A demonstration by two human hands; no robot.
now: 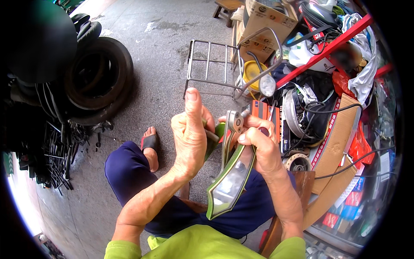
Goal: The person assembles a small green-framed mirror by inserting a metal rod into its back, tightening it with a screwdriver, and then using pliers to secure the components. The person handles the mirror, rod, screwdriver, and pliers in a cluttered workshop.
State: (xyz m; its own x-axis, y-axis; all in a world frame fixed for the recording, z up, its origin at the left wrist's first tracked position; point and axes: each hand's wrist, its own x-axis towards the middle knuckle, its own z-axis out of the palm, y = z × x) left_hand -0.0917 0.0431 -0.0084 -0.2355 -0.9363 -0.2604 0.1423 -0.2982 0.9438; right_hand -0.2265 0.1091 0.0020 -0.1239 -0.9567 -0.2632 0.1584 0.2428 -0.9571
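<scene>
My left hand (188, 140) is closed with its thumb pointing up, its fingers curled round a short metal rod (211, 136). Beside that rod shows a green part (214, 144), mostly hidden. In my right hand (264, 149), pinched between thumb and fingers, is a green-rimmed rear-view mirror (233, 181). Its glass tilts up toward me, over my lap. The mirror's grey metal arm (234, 123) rises between both hands and ends in a knuckle with round holes. A small dark red rounded thing (264, 131) shows at my right fingers; its kind is unclear.
Black tyres (123, 69) and a heap of dark rods (54, 159) lie left. A metal rack (210, 80) stands ahead. Cardboard boxes (269, 21), a yellow tub (253, 73), cables and a red bar (323, 52) crowd the right. A wooden bench (302, 185) is by my right arm.
</scene>
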